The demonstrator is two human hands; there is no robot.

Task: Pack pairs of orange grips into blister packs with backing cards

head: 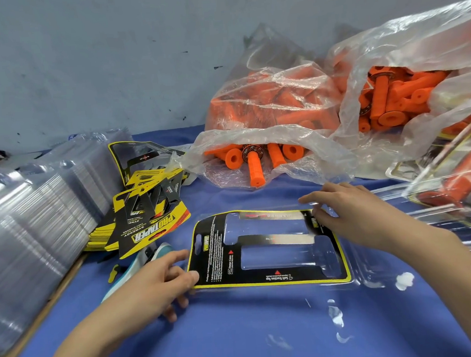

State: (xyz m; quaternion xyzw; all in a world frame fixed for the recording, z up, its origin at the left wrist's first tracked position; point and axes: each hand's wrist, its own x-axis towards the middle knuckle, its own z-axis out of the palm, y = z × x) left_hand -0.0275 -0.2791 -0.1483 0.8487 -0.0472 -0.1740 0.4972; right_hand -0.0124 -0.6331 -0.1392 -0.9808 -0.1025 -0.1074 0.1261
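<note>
Currently: the step in hand is seating a card (216, 261) in an open blister (361, 279) that lies flat on the table (242, 337). Both pockets show empty through the card's cut-outs.
Left hand (152, 285): thumb on the card's near-left corner, fingers (182, 299) curled at the blister's edge, pinching the two together.
Right hand (351, 213): fingers (321, 213) loosely bent and a little apart, tips on the card's far-right corner, gripping nothing.
Grips (254, 166): none in either hand. They lie loose in two bags (272, 95) beyond the blister, well apart from both hands.
Next move, by judgement: with the card flush, reach forward for a pair and press one grip into each pocket.
Also present: spare cards (147, 223), stacked blisters (27, 225), finished packs (457, 187).
</note>
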